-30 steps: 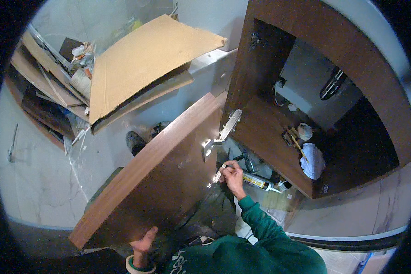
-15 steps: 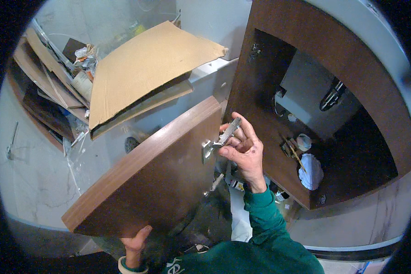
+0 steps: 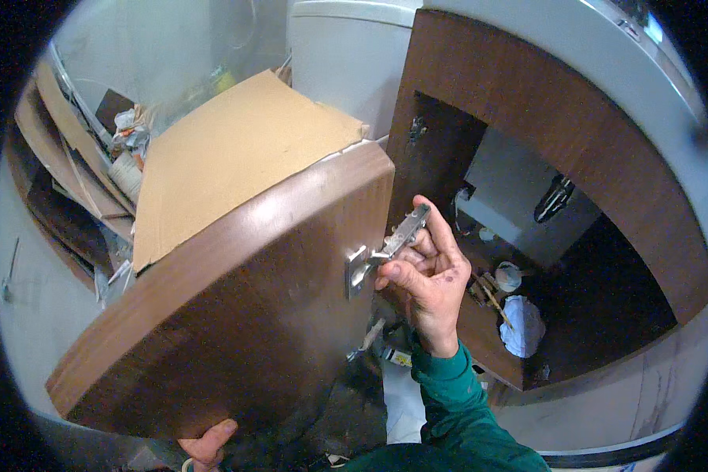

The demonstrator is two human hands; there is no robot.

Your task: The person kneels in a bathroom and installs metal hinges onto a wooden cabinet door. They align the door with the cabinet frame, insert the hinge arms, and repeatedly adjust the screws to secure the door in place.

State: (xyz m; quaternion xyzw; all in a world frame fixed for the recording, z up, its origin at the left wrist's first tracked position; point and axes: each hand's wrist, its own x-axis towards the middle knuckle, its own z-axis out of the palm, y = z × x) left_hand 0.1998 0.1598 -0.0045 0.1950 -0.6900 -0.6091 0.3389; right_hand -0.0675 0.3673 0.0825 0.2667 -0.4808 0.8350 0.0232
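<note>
A dark brown wooden cabinet door (image 3: 236, 330) hangs tilted in front of me. My left hand (image 3: 207, 445) grips its lower edge, thumb on the near face, with the other fingers hidden behind. On the door's right side sits a metal hinge (image 3: 405, 234), its cup plate fixed to the face and its arm swung out. My right hand (image 3: 433, 287) pinches that hinge arm between thumb and fingers. A second hinge (image 3: 366, 342) juts from the door lower down. To the right stands the open brown cabinet (image 3: 472, 59), with a hinge fitting (image 3: 418, 128) on its inner side wall.
Inside the cabinet lie a white cloth-like bundle (image 3: 522, 326), a small white cup (image 3: 508, 275) and a dark pipe (image 3: 554, 198). A cardboard sheet (image 3: 236, 149) lies behind the door, beside a white tank (image 3: 350, 55). Wooden boards (image 3: 67, 157) lean at the far left.
The door has come higher and closer in view, now covering part of the cardboard. My right hand still holds the hinge arm. The cabinet has shifted slightly left and down in the picture.
</note>
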